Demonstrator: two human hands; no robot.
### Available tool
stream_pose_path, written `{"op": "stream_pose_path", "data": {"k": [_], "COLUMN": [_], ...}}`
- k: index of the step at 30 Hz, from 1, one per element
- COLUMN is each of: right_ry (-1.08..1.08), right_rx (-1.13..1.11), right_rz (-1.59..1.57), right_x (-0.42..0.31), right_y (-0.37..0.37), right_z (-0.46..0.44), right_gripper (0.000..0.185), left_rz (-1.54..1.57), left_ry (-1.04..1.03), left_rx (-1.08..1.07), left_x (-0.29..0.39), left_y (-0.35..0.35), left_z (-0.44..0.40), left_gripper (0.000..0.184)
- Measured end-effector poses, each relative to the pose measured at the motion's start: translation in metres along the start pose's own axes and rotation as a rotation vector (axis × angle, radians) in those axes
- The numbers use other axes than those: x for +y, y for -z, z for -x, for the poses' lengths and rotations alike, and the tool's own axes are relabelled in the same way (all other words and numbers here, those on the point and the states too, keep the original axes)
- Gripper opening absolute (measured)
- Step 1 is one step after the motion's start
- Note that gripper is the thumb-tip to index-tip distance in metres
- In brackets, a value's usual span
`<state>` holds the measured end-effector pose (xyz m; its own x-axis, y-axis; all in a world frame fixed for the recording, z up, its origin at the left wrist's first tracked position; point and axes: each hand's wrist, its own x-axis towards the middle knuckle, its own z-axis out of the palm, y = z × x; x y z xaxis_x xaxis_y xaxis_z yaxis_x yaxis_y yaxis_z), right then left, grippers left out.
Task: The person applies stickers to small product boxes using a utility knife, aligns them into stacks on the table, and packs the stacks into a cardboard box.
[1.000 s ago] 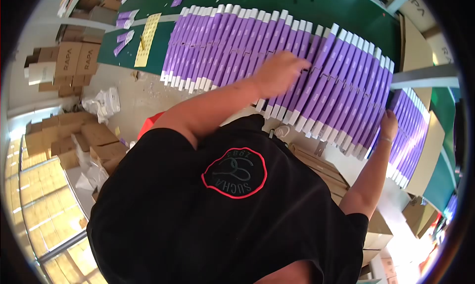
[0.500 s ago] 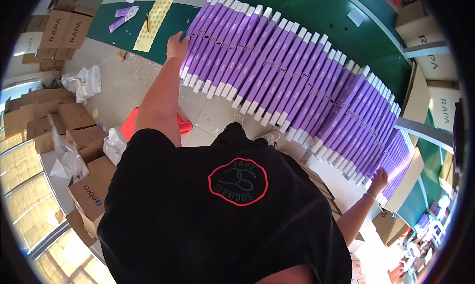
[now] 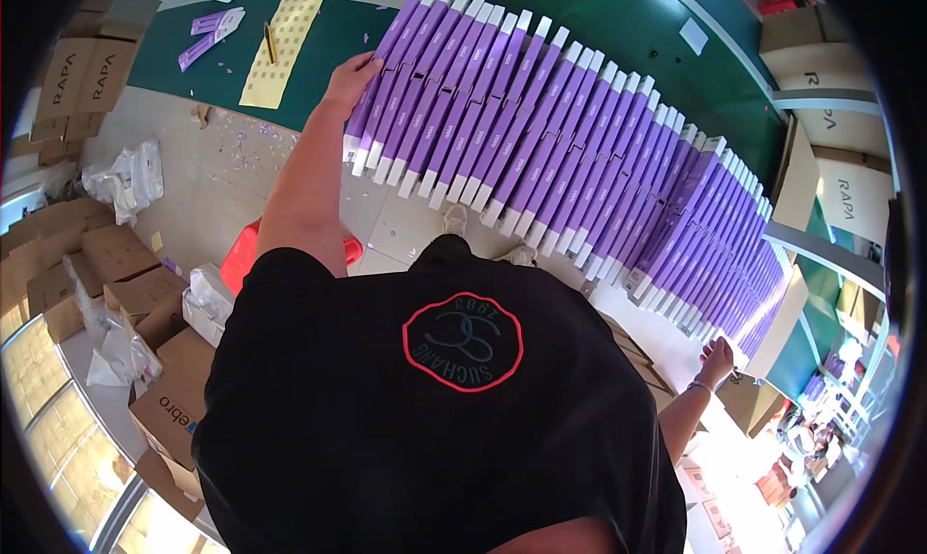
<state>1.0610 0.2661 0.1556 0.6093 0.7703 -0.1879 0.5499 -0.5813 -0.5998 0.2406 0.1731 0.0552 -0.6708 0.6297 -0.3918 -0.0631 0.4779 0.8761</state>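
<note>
A long row of slim purple boxes with white ends [image 3: 512, 110] leans side by side on the green table [image 3: 333, 47]. At the row's left end my left hand [image 3: 352, 81] rests against the outermost box, open, its fingers along that box's side. My right hand [image 3: 716, 361] is beside the near edge of the row's right part, fingers bent but apart, with nothing visible in it. A bracelet circles the right wrist.
Left of the row lie a yellow sheet [image 3: 288, 37] with a pen [image 3: 270, 44] on it and loose purple packs [image 3: 208, 40]. Cardboard boxes [image 3: 179, 399], plastic bags [image 3: 126, 182] and a red stool [image 3: 241, 255] stand on the floor. A metal post [image 3: 826, 255] rises at right.
My left hand has gone from above the middle of the row to its left end. My right hand has come away from the boxes toward me. The view has shifted.
</note>
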Motion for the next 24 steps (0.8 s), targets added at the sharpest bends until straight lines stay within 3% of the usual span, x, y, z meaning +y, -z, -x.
{"op": "stream_pose_path", "data": {"k": [2, 6, 11, 15, 18, 20, 24], "right_ry": [-0.012, -0.038, -0.074, -0.025, -0.046, -0.054, -0.106], "right_rx": [0.001, 0.002, 0.004, -0.146, -0.063, -0.029, 0.031], "right_rz": [-0.01, -0.03, -0.056, -0.275, -0.184, -0.23, -0.143], "right_x": [0.0, 0.002, 0.012, 0.092, 0.059, 0.037, 0.006], "right_y": [-0.001, -0.003, -0.005, 0.0, -0.002, -0.005, -0.006], "right_z": [0.009, 0.023, 0.032, -0.019, 0.022, 0.041, 0.063], "right_gripper": [0.018, 0.019, 0.02, 0.022, 0.027, 0.025, 0.025], "left_rz": [0.0, -0.231, -0.527, -0.551, -0.462, -0.618, -0.565], "left_ry": [-0.019, -0.254, -0.301, -0.351, -0.352, -0.444, -0.537], "left_rx": [-0.011, 0.113, 0.15, 0.157, 0.109, 0.115, -0.001], "left_x": [-0.003, -0.013, -0.013, -0.022, -0.041, -0.066, -0.015], "left_y": [0.001, -0.002, -0.008, 0.0, 0.006, 0.016, -0.029], "left_z": [-0.004, -0.013, -0.009, -0.021, -0.054, -0.086, -0.06], "left_gripper": [0.045, 0.043, 0.044, 0.044, 0.045, 0.047, 0.045]}}
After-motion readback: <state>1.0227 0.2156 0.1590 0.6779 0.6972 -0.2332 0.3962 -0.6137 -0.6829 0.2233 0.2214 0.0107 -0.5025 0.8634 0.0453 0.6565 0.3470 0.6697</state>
